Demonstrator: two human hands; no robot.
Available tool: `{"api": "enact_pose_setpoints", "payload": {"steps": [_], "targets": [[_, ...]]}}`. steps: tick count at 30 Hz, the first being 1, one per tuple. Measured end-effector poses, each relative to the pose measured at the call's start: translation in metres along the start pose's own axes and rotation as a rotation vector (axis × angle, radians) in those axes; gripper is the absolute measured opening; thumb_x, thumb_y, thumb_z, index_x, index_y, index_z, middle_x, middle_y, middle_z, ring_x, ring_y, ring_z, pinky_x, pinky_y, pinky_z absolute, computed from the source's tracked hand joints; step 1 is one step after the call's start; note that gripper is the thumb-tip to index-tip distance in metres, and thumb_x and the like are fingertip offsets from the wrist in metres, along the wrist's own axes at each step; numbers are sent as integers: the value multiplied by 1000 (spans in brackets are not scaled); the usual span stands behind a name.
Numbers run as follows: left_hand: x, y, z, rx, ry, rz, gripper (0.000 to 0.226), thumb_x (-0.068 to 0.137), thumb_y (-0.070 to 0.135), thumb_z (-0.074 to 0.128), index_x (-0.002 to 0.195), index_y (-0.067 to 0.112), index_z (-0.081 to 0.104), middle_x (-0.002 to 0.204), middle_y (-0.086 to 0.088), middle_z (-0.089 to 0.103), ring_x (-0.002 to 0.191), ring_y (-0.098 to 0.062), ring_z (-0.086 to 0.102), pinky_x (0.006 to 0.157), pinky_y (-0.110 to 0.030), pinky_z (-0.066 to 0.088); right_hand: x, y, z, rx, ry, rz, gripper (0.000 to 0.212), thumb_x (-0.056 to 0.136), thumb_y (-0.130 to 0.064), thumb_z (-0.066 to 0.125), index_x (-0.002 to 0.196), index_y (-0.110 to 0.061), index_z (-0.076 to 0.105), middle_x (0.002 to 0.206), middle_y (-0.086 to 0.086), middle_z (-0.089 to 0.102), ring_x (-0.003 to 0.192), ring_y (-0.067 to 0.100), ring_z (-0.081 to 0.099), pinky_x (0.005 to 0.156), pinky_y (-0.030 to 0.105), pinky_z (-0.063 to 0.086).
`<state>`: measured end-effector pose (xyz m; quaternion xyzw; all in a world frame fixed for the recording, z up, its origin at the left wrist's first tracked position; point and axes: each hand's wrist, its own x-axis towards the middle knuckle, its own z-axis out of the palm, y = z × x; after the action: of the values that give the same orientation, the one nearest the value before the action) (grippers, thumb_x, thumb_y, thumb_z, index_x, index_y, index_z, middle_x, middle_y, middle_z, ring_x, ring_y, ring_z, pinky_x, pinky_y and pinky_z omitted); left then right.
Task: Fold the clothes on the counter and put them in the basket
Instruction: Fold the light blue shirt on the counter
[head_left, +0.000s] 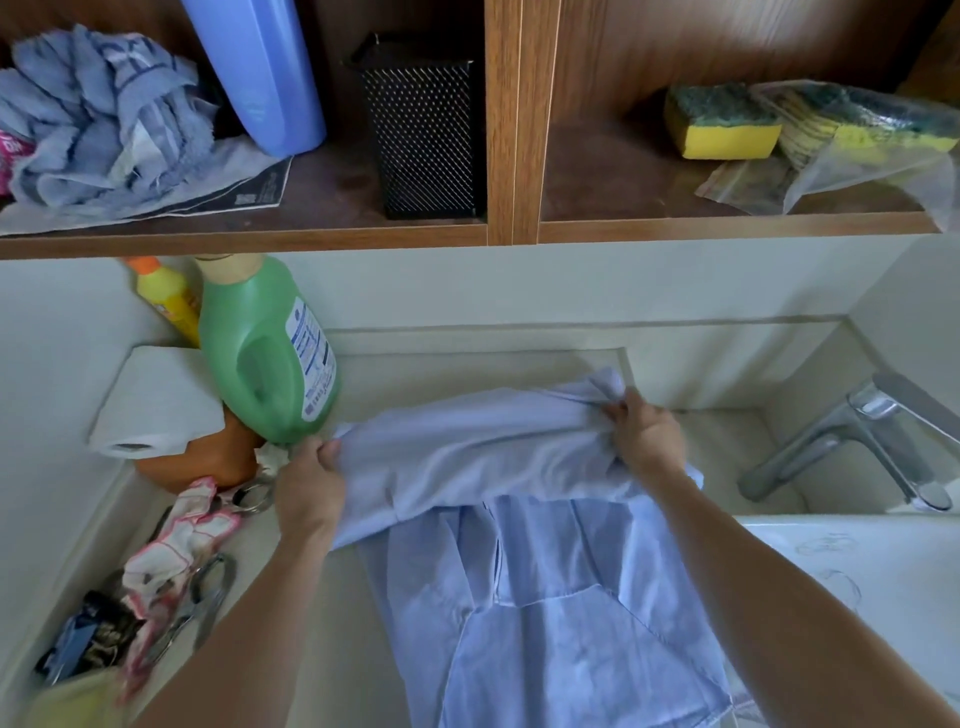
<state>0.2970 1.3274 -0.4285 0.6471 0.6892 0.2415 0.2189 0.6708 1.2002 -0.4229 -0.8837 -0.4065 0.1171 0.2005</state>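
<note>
A light blue shirt (519, 571) lies spread on the pale counter (332, 639) in front of me. Its far part is lifted and doubled over towards me as a paler band. My left hand (309, 488) grips the left end of that raised fold. My right hand (647, 436) grips the bunched cloth at the right end, near the counter's back ledge. No basket for the clothes shows in this view.
A green detergent bottle (265, 353), a yellow bottle (169, 301), a paper roll (156, 402) and an orange pot stand at back left. Scissors (202, 603) and a pink-white rag lie left. A tap (857, 441) is right. Shelves above hold a black mesh bin (423, 130), sponges and towels.
</note>
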Motion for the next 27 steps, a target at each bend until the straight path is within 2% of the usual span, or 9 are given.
{"api": "enact_pose_setpoints", "payload": {"steps": [6, 9, 10, 13, 15, 18, 22, 25, 27], "targets": [[1, 2, -1, 13, -141, -52, 32, 104, 33, 42, 108, 7, 61, 110, -24, 67, 101, -40, 61, 79, -40, 43, 10, 18, -10, 85, -18, 170, 29, 97, -46, 50, 95, -17, 56, 104, 18, 67, 99, 38, 61, 72, 36, 41], [-4, 10, -5, -39, -109, -84, 40, 102, 42, 42, 120, 8, 53, 118, -24, 64, 109, -42, 60, 83, -41, 41, 11, 9, -6, 166, 63, 247, 47, 93, -61, 46, 112, -18, 52, 119, 14, 59, 114, 37, 55, 91, 43, 43], [-7, 13, -6, -26, -114, -90, 42, 101, 45, 41, 121, 9, 49, 117, -25, 63, 108, -43, 60, 83, -42, 41, 10, 5, -3, 141, 48, 275, 50, 93, -62, 44, 114, -17, 50, 120, 14, 58, 115, 37, 54, 92, 45, 42], [-12, 10, -4, 39, -186, 0, 42, 101, 53, 37, 116, 14, 44, 106, -27, 65, 97, -44, 63, 80, -45, 49, 6, 4, 7, 81, -65, 182, 39, 98, -52, 40, 103, -14, 50, 103, 21, 64, 99, 41, 60, 76, 39, 41], [-6, 4, -8, 48, -168, 56, 38, 102, 50, 38, 118, 17, 49, 107, -25, 66, 99, -44, 62, 78, -42, 46, 8, 12, 3, 113, -27, 101, 31, 100, -45, 42, 96, -16, 51, 95, 26, 64, 92, 44, 61, 70, 38, 42], [3, -3, -16, 50, -101, 86, 34, 103, 47, 39, 116, 21, 56, 106, -22, 66, 101, -43, 61, 75, -40, 40, 18, 30, -11, 96, 66, 181, 31, 100, -41, 42, 100, -13, 55, 100, 31, 63, 96, 48, 61, 77, 43, 46], [-1, 0, -13, 84, -122, 58, 35, 103, 43, 41, 110, 11, 54, 103, -26, 66, 98, -45, 61, 73, -41, 41, 22, 40, -14, -65, -27, 297, 40, 101, -45, 38, 111, -12, 57, 116, 27, 62, 110, 44, 58, 91, 44, 46], [-5, -11, -11, 127, -94, 72, 35, 102, 38, 46, 117, 8, 53, 110, -28, 64, 101, -47, 61, 79, -48, 47, 25, 31, -15, -13, 78, 231, 25, 95, -32, 50, 114, -18, 57, 120, 19, 61, 112, 40, 56, 92, 44, 45], [-6, -12, -9, 196, 51, 212, 35, 100, 33, 51, 125, 8, 52, 121, -23, 57, 110, -45, 57, 84, -52, 48, 24, 13, -13, -4, 282, 3, 32, 92, -29, 49, 120, -18, 59, 123, 15, 59, 112, 40, 54, 93, 47, 44]]}}
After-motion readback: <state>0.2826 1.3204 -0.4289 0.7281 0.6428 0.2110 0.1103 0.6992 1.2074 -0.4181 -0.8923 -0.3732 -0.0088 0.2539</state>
